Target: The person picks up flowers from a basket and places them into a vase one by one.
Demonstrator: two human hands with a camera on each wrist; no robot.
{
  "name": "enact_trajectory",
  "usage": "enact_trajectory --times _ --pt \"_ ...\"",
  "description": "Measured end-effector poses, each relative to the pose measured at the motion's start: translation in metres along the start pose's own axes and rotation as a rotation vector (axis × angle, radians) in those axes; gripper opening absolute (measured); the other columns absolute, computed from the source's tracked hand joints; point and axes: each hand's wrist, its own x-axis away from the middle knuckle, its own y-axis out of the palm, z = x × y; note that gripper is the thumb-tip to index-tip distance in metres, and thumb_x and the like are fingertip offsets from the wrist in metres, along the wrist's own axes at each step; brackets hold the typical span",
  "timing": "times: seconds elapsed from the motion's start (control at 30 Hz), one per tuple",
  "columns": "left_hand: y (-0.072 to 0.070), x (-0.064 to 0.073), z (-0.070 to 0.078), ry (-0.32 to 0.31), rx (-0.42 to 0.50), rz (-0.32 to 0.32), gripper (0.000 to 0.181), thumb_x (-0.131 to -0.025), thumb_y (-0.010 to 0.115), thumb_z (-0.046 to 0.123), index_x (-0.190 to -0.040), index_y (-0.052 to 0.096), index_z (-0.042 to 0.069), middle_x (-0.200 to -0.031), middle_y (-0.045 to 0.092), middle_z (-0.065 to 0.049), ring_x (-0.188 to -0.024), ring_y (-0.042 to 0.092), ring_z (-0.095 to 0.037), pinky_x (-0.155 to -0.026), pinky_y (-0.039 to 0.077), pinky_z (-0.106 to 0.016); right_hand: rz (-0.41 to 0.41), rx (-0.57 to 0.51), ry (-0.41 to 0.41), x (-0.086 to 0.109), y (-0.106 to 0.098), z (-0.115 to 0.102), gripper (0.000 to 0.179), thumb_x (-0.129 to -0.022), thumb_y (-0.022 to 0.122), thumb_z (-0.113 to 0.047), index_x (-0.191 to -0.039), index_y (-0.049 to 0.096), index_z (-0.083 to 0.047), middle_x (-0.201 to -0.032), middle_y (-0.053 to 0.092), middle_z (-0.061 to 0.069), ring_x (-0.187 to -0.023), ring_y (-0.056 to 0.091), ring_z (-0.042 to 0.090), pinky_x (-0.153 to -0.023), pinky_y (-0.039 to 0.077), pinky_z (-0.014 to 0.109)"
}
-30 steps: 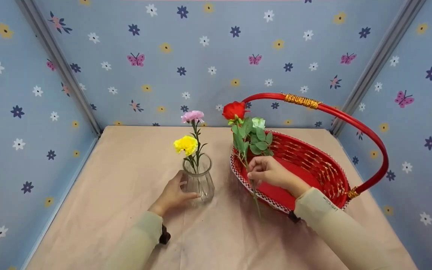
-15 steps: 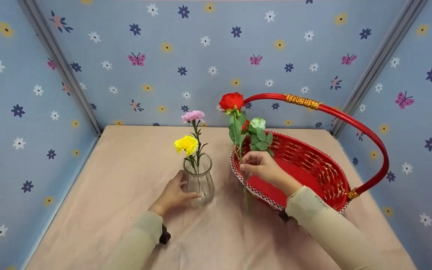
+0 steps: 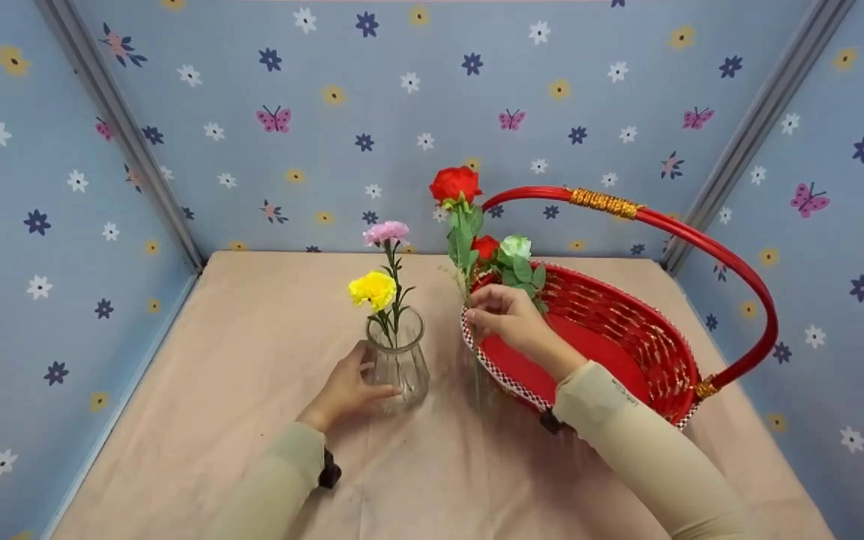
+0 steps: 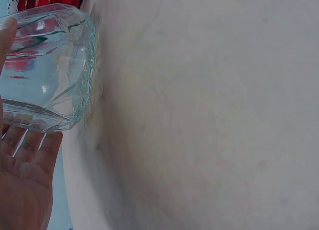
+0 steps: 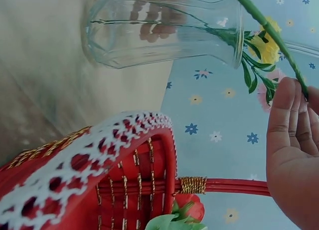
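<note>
My left hand (image 3: 346,386) grips a clear glass vase (image 3: 413,367), thumb across its front and fingers round its far side. The vase stands upright on the cloth and holds a yellow carnation (image 3: 373,289) and a pink carnation (image 3: 386,232). To its right, my right hand (image 3: 511,322) pinches a red rose (image 3: 456,184) by its stem. The rose is upright, bloom above the hand, with the green stem (image 5: 271,33) reaching down past the basket's near-left rim. In the left wrist view, the vase's thick base (image 4: 75,85) faces the camera, fingers against its side.
A red woven basket (image 3: 511,382) with white lace trim stands on the right. Its tall handle (image 3: 739,270) arches over it. Another red rose (image 3: 485,247) and a pale green-white rose (image 3: 515,247) lie at its far-left end. Flower-patterned panels (image 3: 417,112) enclose the table.
My right hand has moved left and slightly up with the red rose, bringing it out over the basket's left rim. A second red rose has come into view behind it. The left hand stays put.
</note>
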Motion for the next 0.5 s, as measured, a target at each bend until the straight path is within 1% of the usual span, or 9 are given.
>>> enact_trajectory --times 0.1,0.17,0.2,0.33,0.4,0.5 --pt "0.0 0.0 0.0 -0.001 0.0 0.0 0.084 -0.079 0.1 0.019 -0.145 0.049 0.003 -0.143 0.064 -0.025 -0.14 0.059 -0.043 -0.127 0.046 -0.057 0.022 -0.019 -0.014 -0.005 0.004 -0.003 0.014 -0.104 0.068 0.003 -0.115 0.065 0.011 -0.088 0.073 0.003 -0.071 0.068 0.013 -0.067 0.066 0.026" --pt "0.0 0.0 -0.001 -0.004 -0.008 -0.002 0.083 -0.08 0.099 0.021 -0.144 0.049 0.004 -0.143 0.064 -0.024 -0.141 0.059 -0.043 -0.127 0.046 -0.057 0.036 -0.032 -0.024 -0.009 0.007 -0.004 0.018 -0.103 0.067 0.003 -0.117 0.063 0.014 -0.087 0.074 0.001 -0.069 0.068 0.013 -0.066 0.066 0.025" --pt "-0.001 0.0 -0.001 -0.006 -0.012 -0.004 0.083 -0.081 0.099 0.022 -0.144 0.049 0.004 -0.143 0.064 -0.023 -0.141 0.059 -0.042 -0.127 0.046 -0.056 0.044 -0.036 -0.029 -0.011 0.008 -0.005 0.017 -0.103 0.067 0.003 -0.116 0.064 0.013 -0.086 0.074 0.0 -0.069 0.068 0.012 -0.066 0.066 0.025" --pt "-0.001 0.0 -0.002 -0.013 -0.024 -0.011 0.082 -0.082 0.098 0.025 -0.144 0.049 0.004 -0.142 0.064 -0.021 -0.141 0.058 -0.04 -0.127 0.047 -0.055 0.074 -0.058 -0.036 -0.018 0.012 -0.009 0.009 -0.103 0.068 0.003 -0.111 0.066 0.006 -0.086 0.076 0.001 -0.069 0.069 0.013 -0.067 0.067 0.027" --pt "-0.001 0.001 -0.002 -0.015 -0.022 -0.012 0.084 -0.082 0.098 0.025 -0.146 0.048 0.004 -0.143 0.064 -0.021 -0.142 0.058 -0.04 -0.127 0.047 -0.055 0.087 -0.066 -0.036 -0.021 0.014 -0.01 0.007 -0.103 0.068 0.003 -0.108 0.068 -0.001 -0.087 0.077 0.002 -0.07 0.071 0.014 -0.069 0.068 0.028" --pt "-0.001 0.001 -0.003 -0.016 -0.02 -0.009 0.085 -0.081 0.099 0.025 -0.147 0.048 0.004 -0.144 0.063 -0.022 -0.142 0.058 -0.04 -0.127 0.047 -0.055 0.096 -0.077 -0.038 -0.025 0.018 -0.013 0.007 -0.103 0.068 0.003 -0.109 0.067 -0.001 -0.088 0.077 0.003 -0.072 0.072 0.015 -0.071 0.07 0.03"
